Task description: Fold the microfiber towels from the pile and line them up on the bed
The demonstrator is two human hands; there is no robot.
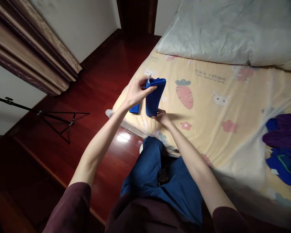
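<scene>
Currently in hand: a folded blue cloth [156, 100], layers showing along its top, held roughly upright by the bed's [203, 113] near left corner; whether its lower end touches the cover, I cannot tell.
Step, as I judge it: squaring up a compact fold, since the sides look fairly even.
Next move, as I judge it: calls for keeping the layers pressed together while the cloth is turned or lowered flat.
Left hand [137, 90]: pinching the top, thumb across the near face, other fingers mostly hidden behind; a small white tag [149, 78] pokes up beside it.
Right hand [163, 118]: at the lower right corner, fingertips partly hidden, so pinch or mere support is unclear.
Arms: both reaching forward, the left higher, the right low over the bed's near edge.
Second blue cloth [134, 109]: on the bed near its left edge, below the left wrist.
Clothes pile [285, 136]: well apart, towards the bed's right end.
Tripod [71, 123]: on the floor [106, 81], left of the bed.
</scene>
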